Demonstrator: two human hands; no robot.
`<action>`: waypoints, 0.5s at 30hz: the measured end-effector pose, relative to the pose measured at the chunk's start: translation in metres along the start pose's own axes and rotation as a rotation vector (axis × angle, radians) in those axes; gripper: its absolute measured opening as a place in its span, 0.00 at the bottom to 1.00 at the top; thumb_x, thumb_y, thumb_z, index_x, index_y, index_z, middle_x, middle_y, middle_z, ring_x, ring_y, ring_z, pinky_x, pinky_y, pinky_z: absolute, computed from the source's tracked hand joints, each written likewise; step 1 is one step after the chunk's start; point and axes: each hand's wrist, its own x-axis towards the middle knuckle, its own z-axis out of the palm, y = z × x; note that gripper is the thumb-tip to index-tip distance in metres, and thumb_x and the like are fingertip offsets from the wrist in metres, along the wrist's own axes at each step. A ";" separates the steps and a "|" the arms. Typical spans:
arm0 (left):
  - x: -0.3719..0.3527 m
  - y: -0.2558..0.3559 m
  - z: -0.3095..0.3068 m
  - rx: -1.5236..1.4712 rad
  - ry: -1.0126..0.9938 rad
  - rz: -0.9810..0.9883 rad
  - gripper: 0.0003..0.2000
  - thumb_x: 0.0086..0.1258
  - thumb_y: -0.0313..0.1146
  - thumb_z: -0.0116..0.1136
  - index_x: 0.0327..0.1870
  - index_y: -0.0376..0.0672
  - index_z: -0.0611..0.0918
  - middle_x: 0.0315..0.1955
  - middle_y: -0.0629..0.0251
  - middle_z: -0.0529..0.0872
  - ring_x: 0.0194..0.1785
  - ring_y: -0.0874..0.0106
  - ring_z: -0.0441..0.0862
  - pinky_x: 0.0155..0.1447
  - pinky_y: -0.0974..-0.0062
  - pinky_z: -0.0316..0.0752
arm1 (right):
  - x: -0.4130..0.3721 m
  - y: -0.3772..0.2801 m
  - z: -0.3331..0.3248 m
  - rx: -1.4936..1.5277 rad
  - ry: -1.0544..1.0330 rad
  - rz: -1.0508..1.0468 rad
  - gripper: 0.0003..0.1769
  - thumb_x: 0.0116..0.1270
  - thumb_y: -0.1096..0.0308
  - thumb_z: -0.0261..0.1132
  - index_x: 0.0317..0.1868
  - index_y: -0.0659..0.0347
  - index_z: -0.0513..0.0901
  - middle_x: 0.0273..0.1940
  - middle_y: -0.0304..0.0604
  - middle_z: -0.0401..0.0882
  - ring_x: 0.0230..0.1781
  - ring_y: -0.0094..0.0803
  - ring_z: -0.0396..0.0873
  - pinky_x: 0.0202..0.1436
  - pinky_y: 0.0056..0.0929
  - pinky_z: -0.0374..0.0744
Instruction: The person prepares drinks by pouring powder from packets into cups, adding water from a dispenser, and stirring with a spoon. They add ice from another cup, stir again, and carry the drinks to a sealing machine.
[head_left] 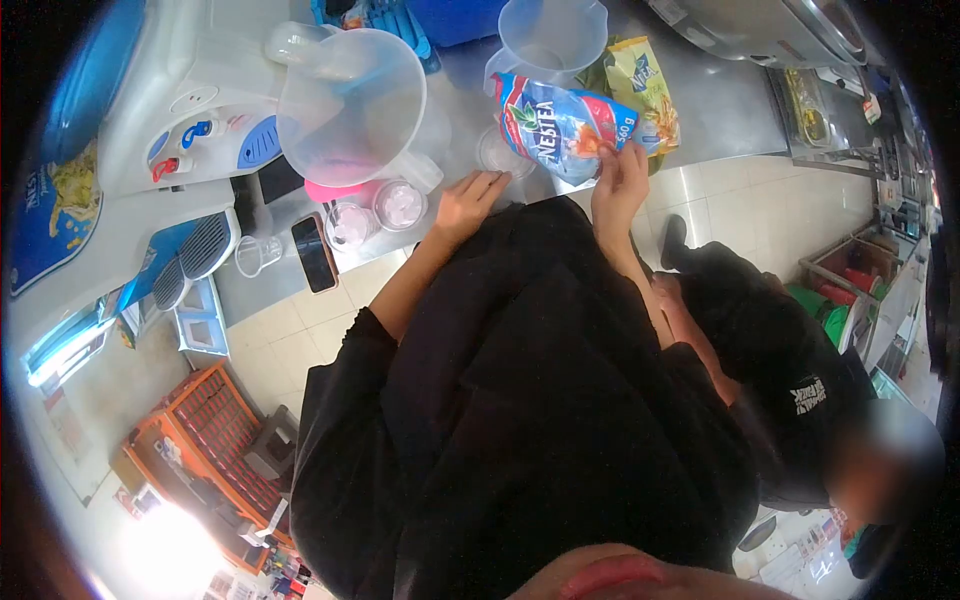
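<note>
My right hand pinches the lower edge of a blue Nestea pouch, which lies tilted on the steel counter. My left hand rests at the counter's front edge, its fingers together, with nothing visible in it. Between the hands, partly behind the pouch, stands a clear cup. Two cups with pale pink contents are to the left of my left hand, below a large translucent pitcher. Behind the blue pouch is a yellow-green pouch.
A second translucent pitcher stands at the back. Left of the cups lie a phone and an empty clear cup, near a white dispenser. A person in black is at the right, behind me.
</note>
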 end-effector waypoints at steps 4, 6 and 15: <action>0.007 0.008 0.000 0.012 0.024 -0.009 0.20 0.53 0.24 0.59 0.51 0.42 0.84 0.39 0.69 0.83 0.41 0.69 0.85 0.39 0.73 0.83 | 0.007 0.012 -0.008 0.021 -0.058 0.050 0.05 0.70 0.77 0.64 0.39 0.70 0.77 0.37 0.46 0.74 0.33 0.29 0.74 0.32 0.26 0.72; 0.010 0.012 0.000 0.008 0.045 -0.025 0.20 0.53 0.24 0.59 0.51 0.42 0.84 0.40 0.68 0.84 0.41 0.69 0.85 0.40 0.72 0.83 | 0.011 0.018 -0.006 0.087 -0.040 0.053 0.04 0.70 0.77 0.64 0.39 0.70 0.77 0.37 0.45 0.74 0.32 0.28 0.74 0.32 0.26 0.72; 0.009 0.032 -0.006 0.007 0.061 -0.148 0.20 0.53 0.20 0.61 0.50 0.40 0.86 0.41 0.63 0.86 0.41 0.65 0.86 0.43 0.69 0.84 | 0.030 0.040 -0.024 0.852 -0.271 1.047 0.13 0.75 0.73 0.60 0.56 0.66 0.80 0.50 0.43 0.83 0.46 0.30 0.82 0.47 0.31 0.82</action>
